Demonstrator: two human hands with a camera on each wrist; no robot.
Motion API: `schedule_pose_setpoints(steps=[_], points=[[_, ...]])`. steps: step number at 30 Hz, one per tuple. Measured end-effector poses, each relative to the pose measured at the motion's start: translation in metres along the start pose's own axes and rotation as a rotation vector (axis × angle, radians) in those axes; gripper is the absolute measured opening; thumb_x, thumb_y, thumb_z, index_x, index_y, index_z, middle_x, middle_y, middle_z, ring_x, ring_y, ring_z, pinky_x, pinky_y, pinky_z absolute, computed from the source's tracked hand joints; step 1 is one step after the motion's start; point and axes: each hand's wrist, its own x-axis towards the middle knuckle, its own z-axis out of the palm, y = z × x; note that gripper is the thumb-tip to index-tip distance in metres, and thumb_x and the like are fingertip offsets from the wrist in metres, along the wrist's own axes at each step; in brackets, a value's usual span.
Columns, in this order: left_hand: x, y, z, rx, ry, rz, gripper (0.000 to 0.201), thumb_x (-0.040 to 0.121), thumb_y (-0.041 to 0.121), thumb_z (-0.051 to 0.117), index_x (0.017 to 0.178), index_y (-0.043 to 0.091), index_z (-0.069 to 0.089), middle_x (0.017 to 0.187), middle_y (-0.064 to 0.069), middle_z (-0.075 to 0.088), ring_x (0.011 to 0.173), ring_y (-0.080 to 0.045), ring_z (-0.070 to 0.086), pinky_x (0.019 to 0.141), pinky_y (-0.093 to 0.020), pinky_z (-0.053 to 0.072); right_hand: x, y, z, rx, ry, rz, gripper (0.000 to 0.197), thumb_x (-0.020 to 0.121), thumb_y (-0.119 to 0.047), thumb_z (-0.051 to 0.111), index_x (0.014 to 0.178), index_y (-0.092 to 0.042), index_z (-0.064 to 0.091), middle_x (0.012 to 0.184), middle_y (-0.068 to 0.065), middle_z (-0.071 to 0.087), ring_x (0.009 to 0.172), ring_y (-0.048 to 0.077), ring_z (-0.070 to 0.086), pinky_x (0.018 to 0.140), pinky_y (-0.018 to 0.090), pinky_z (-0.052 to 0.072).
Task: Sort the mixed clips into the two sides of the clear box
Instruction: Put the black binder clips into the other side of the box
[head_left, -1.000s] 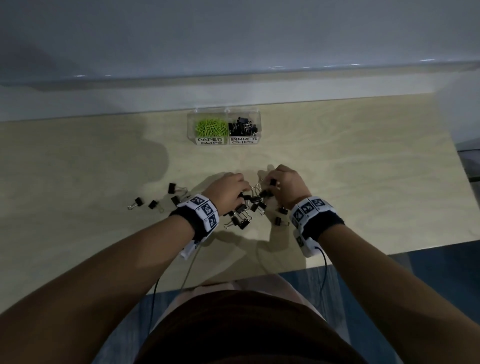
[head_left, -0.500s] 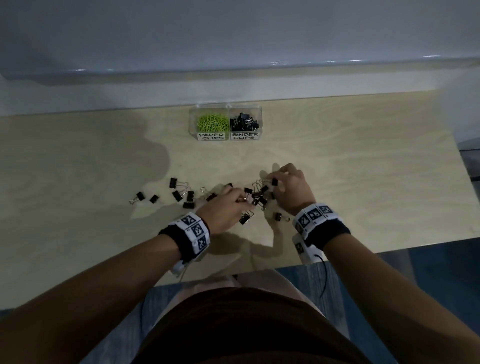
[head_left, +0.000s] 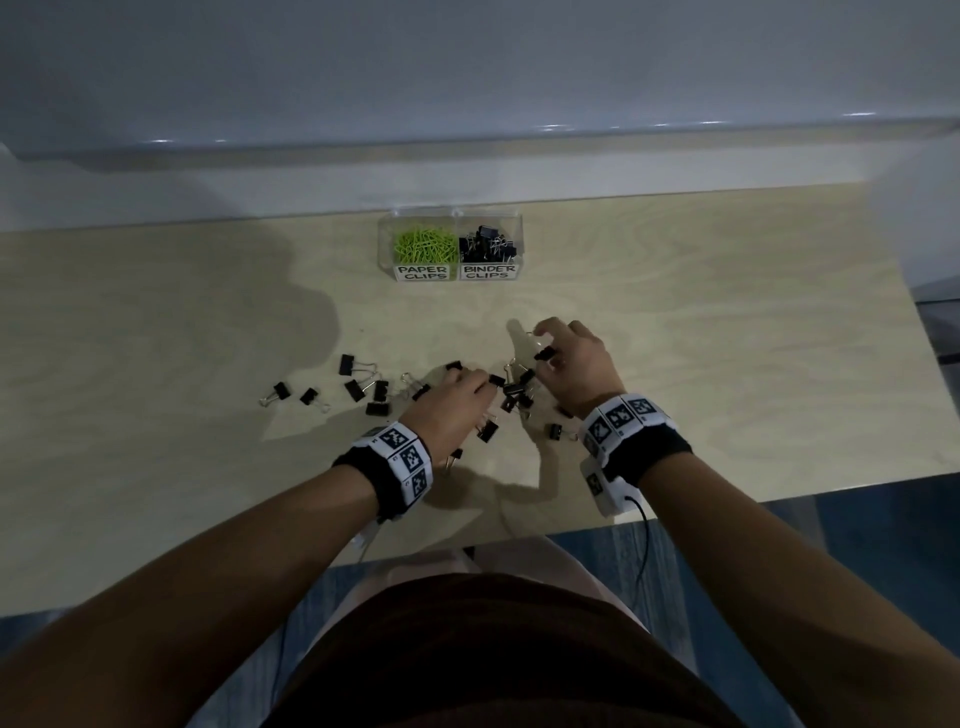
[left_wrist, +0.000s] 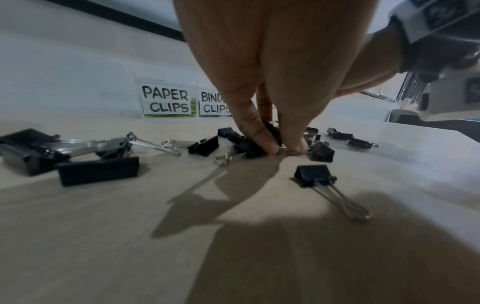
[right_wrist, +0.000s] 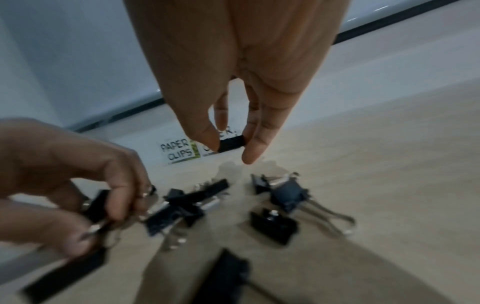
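Many black binder clips (head_left: 374, 391) lie scattered on the worktop (head_left: 727, 364), well short of the clear box (head_left: 452, 249). Each hand's grip pinches one: right hand (head_left: 576, 364) lifted, left hand (head_left: 457, 410) low. They look light, stiff and smooth-sided; the body's edges seem the safest hold.

One clear box (head_left: 451, 224) with two compartments, each bearing one label: two labels in all. Green paper clips (head_left: 424, 245) fill the left compartment, too tangled to count. Black binder clips (head_left: 488, 245) in the right compartment likewise uncountable. Loose binder clips (head_left: 363, 388) on the desk (head_left: 727, 332): at least fifteen visible, some hidden under two hands.
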Motion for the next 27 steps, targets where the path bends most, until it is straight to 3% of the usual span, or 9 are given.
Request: schedule_pose_setpoints(steps=[3,6,9,11,14,18,21,23,27], points=[[0.001,-0.003,0.001,0.018,-0.001,-0.013,0.037,0.086,0.004,0.057,0.122,0.007,0.05,0.122,-0.009,0.05,0.104,-0.028,0.047,0.085,-0.038,0.048,-0.01,-0.012,0.012,-0.023,-0.017,-0.063,0.023,0.085,-0.017,0.056,0.106,-0.018,0.065,0.096,0.009,0.053,0.074,0.026,0.059,0.068,0.033,0.051],[0.001,-0.006,0.003,0.022,0.021,-0.035,0.026,0.087,0.009,0.058,0.113,0.006,0.055,0.115,-0.011,0.053,0.099,-0.03,0.049,0.082,-0.04,0.048,-0.02,-0.025,0.028,-0.117,-0.088,-0.048,0.03,0.088,-0.015,0.049,0.113,-0.021,0.064,0.099,0.013,0.049,0.078,0.031,0.055,0.07,0.034,0.049],[0.0,-0.01,0.002,-0.024,0.025,-0.052,0.015,0.087,0.008,0.058,0.102,0.005,0.061,0.107,-0.01,0.055,0.096,-0.029,0.054,0.08,-0.038,0.046,-0.024,-0.032,0.037,-0.109,-0.081,-0.031,0.03,0.086,-0.014,0.051,0.113,-0.011,0.063,0.102,0.017,0.048,0.087,0.034,0.053,0.078,0.04,0.05],[-0.001,-0.014,-0.004,-0.137,0.028,-0.117,0.01,0.088,0.012,0.059,0.096,0.006,0.063,0.102,-0.007,0.057,0.093,-0.023,0.055,0.078,-0.031,0.043,-0.022,-0.034,0.039,-0.089,-0.069,-0.038,0.028,0.082,-0.012,0.056,0.108,-0.008,0.065,0.102,0.017,0.048,0.087,0.033,0.054,0.079,0.041,0.051],[0.0,-0.019,-0.023,-0.346,0.079,-0.219,0.011,0.086,0.02,0.065,0.087,0.01,0.066,0.088,0.0,0.06,0.08,-0.014,0.056,0.072,-0.024,0.041,-0.013,-0.029,0.035,-0.075,-0.085,-0.023,0.029,0.081,-0.01,0.056,0.106,-0.016,0.068,0.101,0.014,0.049,0.083,0.03,0.054,0.078,0.036,0.051],[0.017,-0.027,-0.066,-0.549,0.249,-0.29,0.009,0.085,0.019,0.067,0.088,0.01,0.067,0.081,0.006,0.063,0.068,0.0,0.056,0.067,-0.013,0.043,0.002,-0.027,0.015,0.067,0.066,0.053,0.016,0.073,-0.006,0.065,0.085,-0.011,0.075,0.087,0.013,0.063,0.072,0.022,0.057,0.07,0.027,0.049],[0.05,-0.036,-0.097,-0.563,0.335,-0.331,0.012,0.086,0.02,0.065,0.088,0.007,0.067,0.084,-0.001,0.068,0.072,-0.011,0.06,0.073,-0.022,0.048,0.023,-0.038,-0.014,0.301,0.128,0.169,0.016,0.073,-0.001,0.07,0.084,-0.012,0.074,0.084,0.002,0.069,0.07,0.011,0.061,0.072,0.02,0.052],[0.073,-0.041,-0.115,-0.552,0.371,-0.388,0.014,0.085,0.018,0.066,0.089,0.005,0.068,0.086,-0.006,0.069,0.072,-0.013,0.059,0.07,-0.023,0.045,0.047,-0.048,-0.032,0.437,0.179,0.199,0.018,0.073,-0.002,0.072,0.081,-0.017,0.073,0.081,0.002,0.071,0.067,0.011,0.065,0.069,0.022,0.056],[0.106,-0.046,-0.135,-0.451,0.354,-0.462,0.014,0.083,0.013,0.068,0.09,0.0,0.07,0.093,-0.012,0.07,0.084,-0.023,0.064,0.073,-0.026,0.045,0.1,-0.07,-0.053,0.45,0.242,0.236,0.009,0.072,-0.01,0.075,0.076,-0.018,0.074,0.073,0.002,0.072,0.066,0.014,0.068,0.068,0.03,0.059]])
